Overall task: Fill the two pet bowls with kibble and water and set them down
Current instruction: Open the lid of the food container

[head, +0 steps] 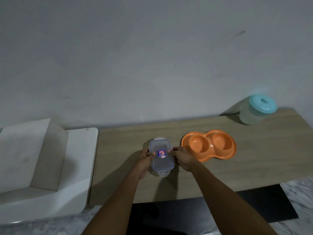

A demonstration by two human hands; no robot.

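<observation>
At lower centre a lidded clear box (161, 156) is gripped at both sides by the left hand (145, 158) and right hand (183, 157); its contents cannot be told; just right, the orange double bowl (209, 145) is seen empty; a teal-lidded jar (257, 110) is placed upper right.

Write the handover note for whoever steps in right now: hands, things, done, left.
Left hand and right hand: both grip the clear lidded container by its long sides, at the middle of the wooden table. Lid on.
Orange double bowl: just right of the container, both wells empty.
Jug with teal lid: far right corner, closed.
Done: nothing filled.
Left: open the container, put kibble in one well and water in the other, set the bowl down.
</observation>
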